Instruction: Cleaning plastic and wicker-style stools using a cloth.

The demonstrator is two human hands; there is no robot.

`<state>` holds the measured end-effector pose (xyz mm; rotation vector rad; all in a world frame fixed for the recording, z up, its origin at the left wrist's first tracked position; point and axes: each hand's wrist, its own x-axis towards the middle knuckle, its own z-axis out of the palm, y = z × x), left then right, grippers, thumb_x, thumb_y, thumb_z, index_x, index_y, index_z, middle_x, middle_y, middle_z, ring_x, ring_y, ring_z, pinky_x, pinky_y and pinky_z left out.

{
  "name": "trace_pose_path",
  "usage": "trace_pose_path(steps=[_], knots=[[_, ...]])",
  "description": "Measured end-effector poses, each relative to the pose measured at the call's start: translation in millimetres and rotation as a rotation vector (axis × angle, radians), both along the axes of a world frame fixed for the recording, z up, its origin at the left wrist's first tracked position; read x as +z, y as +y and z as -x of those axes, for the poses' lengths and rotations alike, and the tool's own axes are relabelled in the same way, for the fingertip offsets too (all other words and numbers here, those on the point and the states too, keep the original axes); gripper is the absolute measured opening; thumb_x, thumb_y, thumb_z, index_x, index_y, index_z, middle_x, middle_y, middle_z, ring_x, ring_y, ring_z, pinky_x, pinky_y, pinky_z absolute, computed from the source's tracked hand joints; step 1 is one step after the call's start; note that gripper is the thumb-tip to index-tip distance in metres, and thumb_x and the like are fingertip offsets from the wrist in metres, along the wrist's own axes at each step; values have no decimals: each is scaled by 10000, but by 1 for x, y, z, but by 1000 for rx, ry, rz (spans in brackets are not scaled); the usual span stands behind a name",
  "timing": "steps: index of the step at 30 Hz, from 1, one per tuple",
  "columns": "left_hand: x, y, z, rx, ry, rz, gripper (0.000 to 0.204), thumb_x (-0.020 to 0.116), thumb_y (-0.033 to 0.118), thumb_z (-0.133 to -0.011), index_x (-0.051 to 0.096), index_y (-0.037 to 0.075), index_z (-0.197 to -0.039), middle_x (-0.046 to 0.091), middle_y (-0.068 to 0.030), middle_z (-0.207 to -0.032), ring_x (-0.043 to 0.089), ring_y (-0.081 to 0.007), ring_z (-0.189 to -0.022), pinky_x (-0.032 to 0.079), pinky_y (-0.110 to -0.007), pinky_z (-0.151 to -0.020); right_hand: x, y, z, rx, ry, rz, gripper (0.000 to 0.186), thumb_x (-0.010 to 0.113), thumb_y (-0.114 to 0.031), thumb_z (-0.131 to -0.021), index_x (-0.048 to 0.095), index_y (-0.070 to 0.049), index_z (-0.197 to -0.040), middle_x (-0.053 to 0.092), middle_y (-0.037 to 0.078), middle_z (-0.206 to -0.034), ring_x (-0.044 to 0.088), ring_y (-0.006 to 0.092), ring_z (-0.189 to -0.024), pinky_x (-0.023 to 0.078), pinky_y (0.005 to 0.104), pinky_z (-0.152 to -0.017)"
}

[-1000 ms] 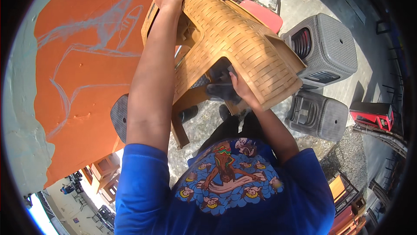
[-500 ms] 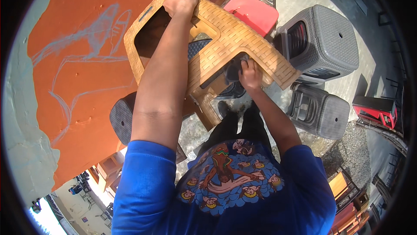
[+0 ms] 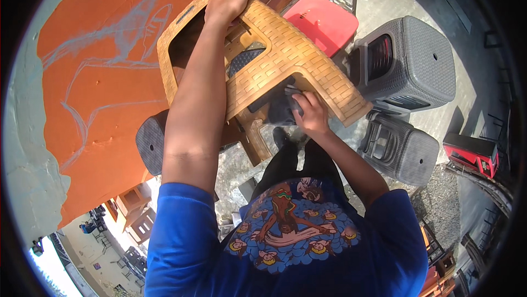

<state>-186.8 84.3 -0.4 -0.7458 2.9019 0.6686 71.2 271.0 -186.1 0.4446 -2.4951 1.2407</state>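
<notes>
A tan plastic stool [image 3: 307, 55] with a woven pattern is tilted on its side in front of me. My left hand [image 3: 228, 7] grips its upper part, fingers wrapped over the bar beside the large opening. Lower down, my right hand [image 3: 312, 111] is closed on a dark grey cloth [image 3: 281, 106] at the opening between the stool's legs. Part of the cloth is hidden inside the stool. Through the middle opening shows a dark woven surface [image 3: 244, 62].
An orange wall [image 3: 110, 99] stands close on the left. Grey woven stools [image 3: 431, 61] are at the right, a smaller grey one [image 3: 418, 157] below them. A red-seated chair [image 3: 324, 20] is behind the tan stool. Another dark stool [image 3: 149, 140] lies by the wall.
My right hand has shifted slightly left and down with the cloth, more of which now shows. The stool's lower right end has swung a little downward and left.
</notes>
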Motion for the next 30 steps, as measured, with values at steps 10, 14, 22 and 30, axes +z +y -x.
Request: trace_pose_path(steps=[10,14,22,30], knots=[[-4,10,-4,-143,64,-68,1230,703,562,-780,15,-162,-1496,656,-245,-1186,690,-299,-1021,563,-357,-867,-46,-14,43,-18,156,-1223,366,542,-199,-850,693,-20,-1132,652,174,-1190,553,274,-1022,431,436,-732],[1,19,-12,-70,100,-163,1184,725,509,-780,48,-125,-1515,640,-259,-1205,665,-334,-1078,559,-371,-919,-46,41,-20,21,-88,-1336,300,565,-187,-827,723,-35,-1033,654,191,-1224,564,273,-970,483,391,-680],[9,8,-25,18,65,-142,1174,703,496,-795,2,-97,-1527,628,-232,-1252,634,-327,-1150,521,-389,-974,-57,5,59,230,-111,-778,393,581,-147,-860,595,-16,-1230,565,190,-1250,534,348,-1171,502,445,-934],[16,20,-27,-42,38,-193,1146,668,537,-806,68,-147,-1502,628,-326,-1174,652,-384,-1096,529,-381,-951,-93,-146,256,113,-211,16,453,502,-305,-1000,452,-91,-1396,477,139,-1400,421,289,-1336,373,424,-1079]])
